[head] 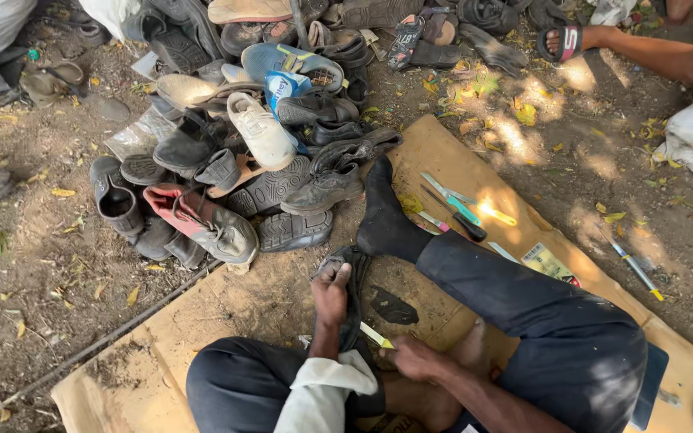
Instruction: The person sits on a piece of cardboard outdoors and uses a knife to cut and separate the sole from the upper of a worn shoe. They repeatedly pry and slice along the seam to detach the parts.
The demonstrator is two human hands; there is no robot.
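Shoe in hand [352, 301]: dark grey, worn.
Blade handle [376, 335]: pale yellow.
Trousers [555, 321]: dark navy.
Sock [384, 212]: black.
Sleeve [322, 393]: off-white.
Cardboard mat [234, 305]: light brown, dust-stained.
Sneaker [261, 130]: cream white.
Boot [202, 223]: grey with red lining.
Flip-flop [290, 64]: blue with yellow-green marks.
Tools [463, 210]: teal, yellow, pink and black handles.
Ground [34, 265]: brown, scattered yellow leaves.
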